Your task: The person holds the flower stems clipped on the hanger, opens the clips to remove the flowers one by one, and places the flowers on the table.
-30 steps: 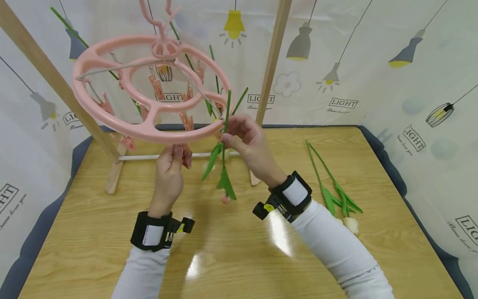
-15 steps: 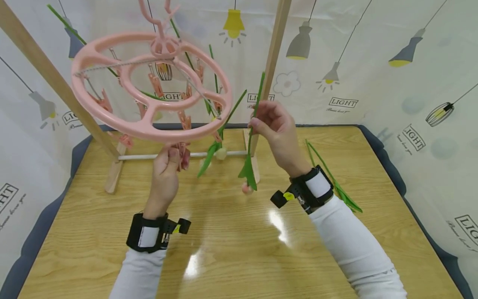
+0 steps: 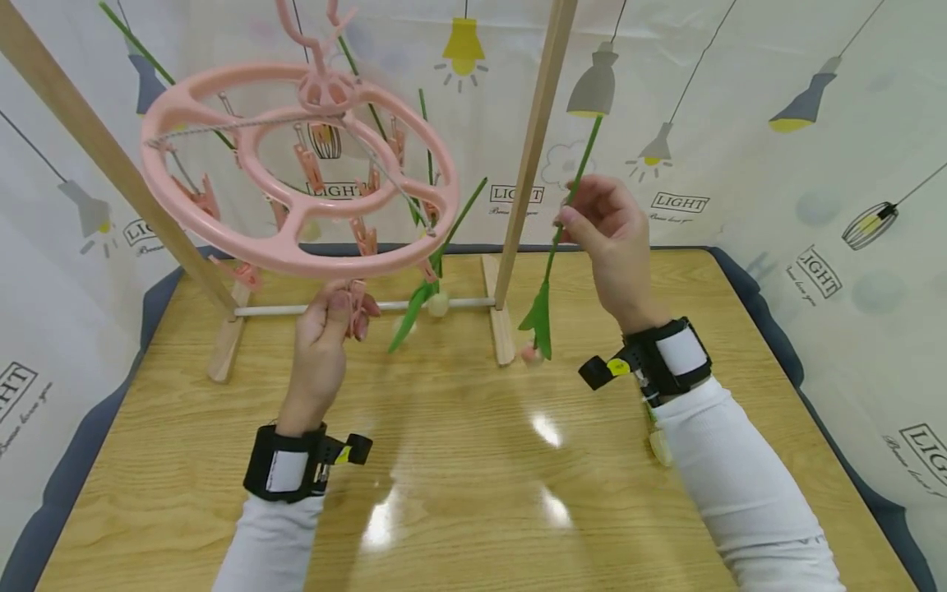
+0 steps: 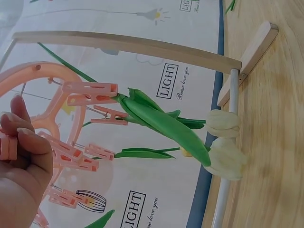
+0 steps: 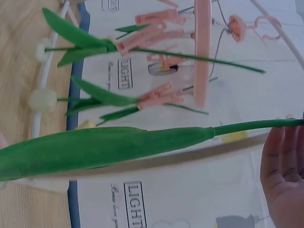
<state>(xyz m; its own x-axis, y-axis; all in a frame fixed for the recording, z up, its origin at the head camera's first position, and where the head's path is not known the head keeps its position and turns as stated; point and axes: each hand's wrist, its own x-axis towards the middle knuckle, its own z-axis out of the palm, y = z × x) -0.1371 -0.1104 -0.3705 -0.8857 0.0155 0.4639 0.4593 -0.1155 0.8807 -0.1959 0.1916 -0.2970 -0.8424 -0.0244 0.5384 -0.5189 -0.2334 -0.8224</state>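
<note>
Right hand [image 3: 610, 234]: thumb and fingertips closed in a pinch, no gap beyond the stem's thickness. Held: one artificial flower [image 3: 543, 316], stem end up and slanting away above the grip; green leaf and pale pink bloom hang below it, clear of the table [image 3: 444, 493].

Left hand [image 3: 321, 349]: fingers curled, thumb pressed in, gripping one pink clothespin [image 3: 357, 302] just under the near rim of a pink clip ring [image 3: 296, 261]. More pink clips hang from the ring above and beyond this grip.

White tulips [image 4: 227, 159], two, clipped at the ring, heads down; between the two grips, farther back.

Wooden post [image 3: 536, 148]: just left of the right grip, behind the flower. White rod [image 3: 407, 306]: behind the left grip, running crosswise.

Pale bloom [image 3: 660, 448]: on the table below the right grip, partly hidden by the sleeve.

Wall covering [image 3: 740, 156], printed with lamps, behind both grips. Lettering: boxed capitals "LIGHT" [image 3: 681, 203] beyond the right grip, small script beneath; repeated behind the post, behind the ring and at far right, where the edge crops it. Clearest script, left wrist view: seemingly "Beese love you" [image 4: 183, 83].
</note>
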